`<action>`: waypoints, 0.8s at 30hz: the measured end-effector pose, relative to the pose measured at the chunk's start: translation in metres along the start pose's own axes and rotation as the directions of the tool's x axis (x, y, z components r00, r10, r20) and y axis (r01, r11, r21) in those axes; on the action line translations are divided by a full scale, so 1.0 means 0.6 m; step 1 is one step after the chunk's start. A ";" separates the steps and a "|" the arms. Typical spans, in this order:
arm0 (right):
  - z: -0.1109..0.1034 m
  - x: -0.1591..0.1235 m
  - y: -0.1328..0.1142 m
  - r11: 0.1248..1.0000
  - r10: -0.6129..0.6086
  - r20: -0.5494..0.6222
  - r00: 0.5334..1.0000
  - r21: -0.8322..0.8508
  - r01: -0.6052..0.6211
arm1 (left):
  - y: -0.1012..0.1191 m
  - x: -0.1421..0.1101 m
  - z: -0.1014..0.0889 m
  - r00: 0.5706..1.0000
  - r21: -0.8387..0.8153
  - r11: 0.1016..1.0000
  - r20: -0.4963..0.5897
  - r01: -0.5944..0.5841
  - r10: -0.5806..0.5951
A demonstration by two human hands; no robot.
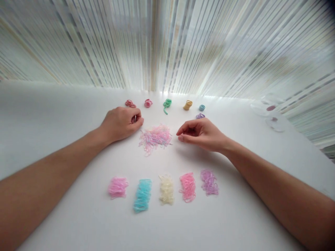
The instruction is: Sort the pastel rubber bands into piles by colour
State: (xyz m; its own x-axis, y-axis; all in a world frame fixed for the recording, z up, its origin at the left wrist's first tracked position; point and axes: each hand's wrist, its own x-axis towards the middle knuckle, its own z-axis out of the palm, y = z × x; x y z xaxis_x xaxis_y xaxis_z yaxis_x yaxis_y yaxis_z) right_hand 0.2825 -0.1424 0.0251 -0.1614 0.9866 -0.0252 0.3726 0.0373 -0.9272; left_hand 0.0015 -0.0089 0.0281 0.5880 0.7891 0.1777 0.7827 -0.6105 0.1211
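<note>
A mixed heap of thin pastel elastic bands (155, 137) lies mid-table between my hands. My left hand (121, 122) rests just left of the heap, fingers curled into a loose fist; what they hold, if anything, is hidden. My right hand (202, 133) hovers right of the heap, fingers bent and drawn together in a pinch with nothing visible in them. Nearer me lie sorted piles: light pink (117, 187), blue (142, 195), cream (166, 189), pink (187, 187), purple (209, 182).
Along the far edge sit small clusters of thicker bands: red (130, 103), pink (148, 103), green (166, 104), yellow (187, 105), blue (201, 107), purple (200, 116). Clear dishes (270, 115) stand at far right. A striped sheer curtain (167, 45) hangs behind the white table (52, 115).
</note>
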 end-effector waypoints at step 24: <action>0.027 -0.005 0.011 0.901 -0.260 0.082 0.962 -0.338 0.272 | -0.005 -0.003 0.003 0.999 -0.048 0.998 -0.013 -0.037 0.036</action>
State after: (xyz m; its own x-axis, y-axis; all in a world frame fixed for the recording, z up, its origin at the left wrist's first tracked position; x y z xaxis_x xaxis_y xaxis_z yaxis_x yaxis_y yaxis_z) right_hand 0.2707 -0.1474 0.0132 -0.3267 0.9266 0.1861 0.6011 0.3556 -0.7157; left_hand -0.0014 -0.0085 0.0258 0.6129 0.7657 0.1950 0.7499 -0.6415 0.1616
